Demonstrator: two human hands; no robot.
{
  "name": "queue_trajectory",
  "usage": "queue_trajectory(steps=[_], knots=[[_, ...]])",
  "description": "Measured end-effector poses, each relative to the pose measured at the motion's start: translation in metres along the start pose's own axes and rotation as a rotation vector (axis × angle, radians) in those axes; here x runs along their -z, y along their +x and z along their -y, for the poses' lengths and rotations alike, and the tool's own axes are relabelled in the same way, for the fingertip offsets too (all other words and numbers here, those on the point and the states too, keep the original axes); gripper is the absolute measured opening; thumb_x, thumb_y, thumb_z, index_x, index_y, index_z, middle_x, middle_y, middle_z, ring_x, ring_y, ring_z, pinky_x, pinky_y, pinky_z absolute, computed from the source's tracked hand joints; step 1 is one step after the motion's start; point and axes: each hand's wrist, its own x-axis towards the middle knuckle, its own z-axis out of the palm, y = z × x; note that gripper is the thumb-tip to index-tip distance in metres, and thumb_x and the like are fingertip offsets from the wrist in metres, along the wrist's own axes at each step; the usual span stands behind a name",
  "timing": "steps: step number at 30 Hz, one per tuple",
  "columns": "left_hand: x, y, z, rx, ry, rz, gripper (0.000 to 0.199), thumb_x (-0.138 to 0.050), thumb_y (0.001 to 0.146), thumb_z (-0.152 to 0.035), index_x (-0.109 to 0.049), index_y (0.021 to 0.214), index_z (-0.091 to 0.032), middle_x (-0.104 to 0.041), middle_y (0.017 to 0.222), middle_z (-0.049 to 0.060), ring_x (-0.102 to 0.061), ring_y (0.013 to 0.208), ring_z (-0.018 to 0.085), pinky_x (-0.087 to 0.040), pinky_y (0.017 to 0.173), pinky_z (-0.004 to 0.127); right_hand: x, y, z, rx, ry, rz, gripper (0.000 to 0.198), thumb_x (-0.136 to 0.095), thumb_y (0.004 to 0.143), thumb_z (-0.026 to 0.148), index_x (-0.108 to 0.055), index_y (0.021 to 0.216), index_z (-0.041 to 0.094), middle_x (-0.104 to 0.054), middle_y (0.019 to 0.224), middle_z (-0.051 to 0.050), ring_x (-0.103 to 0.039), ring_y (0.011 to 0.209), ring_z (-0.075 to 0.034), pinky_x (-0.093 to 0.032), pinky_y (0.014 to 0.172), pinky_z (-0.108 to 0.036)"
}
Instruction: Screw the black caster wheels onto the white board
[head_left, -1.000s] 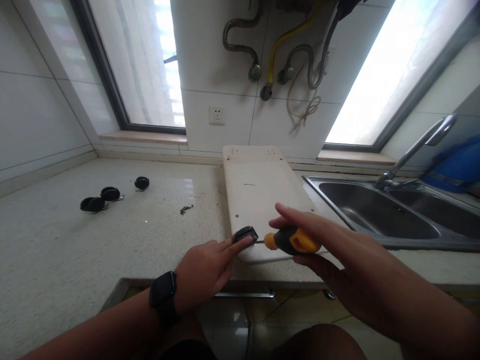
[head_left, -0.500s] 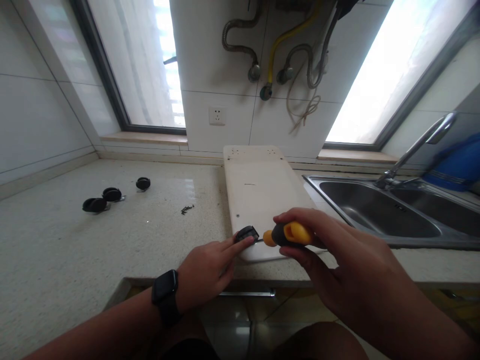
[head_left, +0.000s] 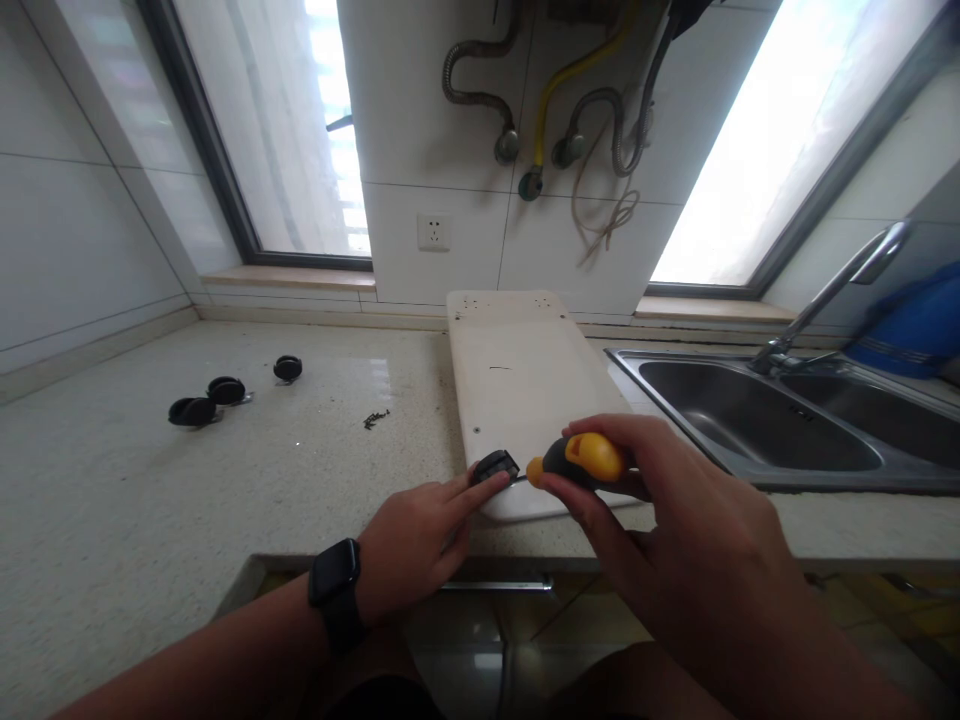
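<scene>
A pale board (head_left: 517, 370) lies on the counter, its near end toward me. On its near left corner sits a black caster wheel (head_left: 495, 466), and my left hand (head_left: 420, 535) grips it with the fingers. My right hand (head_left: 675, 510) is closed round a yellow and black screwdriver (head_left: 589, 458). The screwdriver's shaft points left, down beside the caster's base; the tip and any screw under it are hidden. Small holes mark the board's far corners.
Three loose casters (head_left: 225, 390) rest on the counter (head_left: 315, 480) at left, with a little pile of dark screws (head_left: 376, 418) nearer the board. A steel double sink (head_left: 750, 415) with a faucet (head_left: 832, 295) lies to the right. Hoses hang on the back wall.
My right hand's fingers have shifted on the screwdriver handle, the thumb now nearer its yellow collar, and the handle appears turned. My left hand and the caster stay in place.
</scene>
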Motion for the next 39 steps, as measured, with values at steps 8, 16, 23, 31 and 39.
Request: queue_trajectory(steps=[8,16,23,31,39], knots=[[-0.002,-0.001,0.004,-0.015,0.024,-0.050,0.077,-0.053,0.096,-0.013,-0.034,0.166,-0.040,-0.069,0.147,0.005,-0.076,0.098,0.024,-0.063,0.083,0.042,0.010,-0.001,-0.016,-0.052,0.010,-0.014,0.024,-0.067,0.102,0.035,-0.059,0.123,0.025,-0.076,0.105,-0.008,-0.077,0.084,-0.025,-0.063,0.073,-0.037],[0.002,0.002,0.007,-0.035,0.125,-0.109,0.070,-0.054,0.095,-0.012,-0.046,0.160,-0.036,-0.079,0.119,0.002,-0.072,0.081,0.019,-0.059,0.074,0.031,0.014,0.003,-0.043,-0.250,0.098,-0.176,0.027,-0.069,0.099,0.037,-0.062,0.125,0.033,-0.078,0.112,-0.004,-0.079,0.093,-0.028,-0.068,0.070,-0.042],[0.014,-0.001,0.032,0.068,0.199,-0.159,0.057,-0.055,0.100,-0.024,-0.052,0.156,-0.030,-0.076,0.087,0.002,-0.072,0.074,0.021,-0.058,0.069,0.031,-0.002,0.004,-0.057,-0.184,0.182,-0.186,0.031,-0.072,0.098,0.032,-0.062,0.128,0.032,-0.077,0.114,-0.005,-0.076,0.100,-0.028,-0.065,0.076,-0.044],[0.015,0.004,0.041,0.111,-0.022,-0.206,0.055,-0.055,0.100,-0.022,-0.046,0.154,-0.028,-0.083,0.122,0.002,-0.081,0.102,0.024,-0.063,0.087,0.039,-0.025,0.025,-0.051,-0.022,0.248,-0.090,0.029,-0.069,0.099,0.028,-0.059,0.126,0.025,-0.078,0.111,-0.006,-0.078,0.094,-0.021,-0.065,0.080,-0.034],[0.011,0.004,0.043,0.182,-0.089,-0.222,0.050,-0.056,0.101,-0.026,-0.043,0.149,-0.024,-0.084,0.115,0.003,-0.075,0.060,0.019,-0.059,0.069,0.035,-0.033,0.037,-0.052,0.044,0.252,-0.031,0.030,-0.069,0.100,0.027,-0.058,0.127,0.022,-0.078,0.110,-0.008,-0.077,0.092,-0.022,-0.062,0.080,-0.037]])
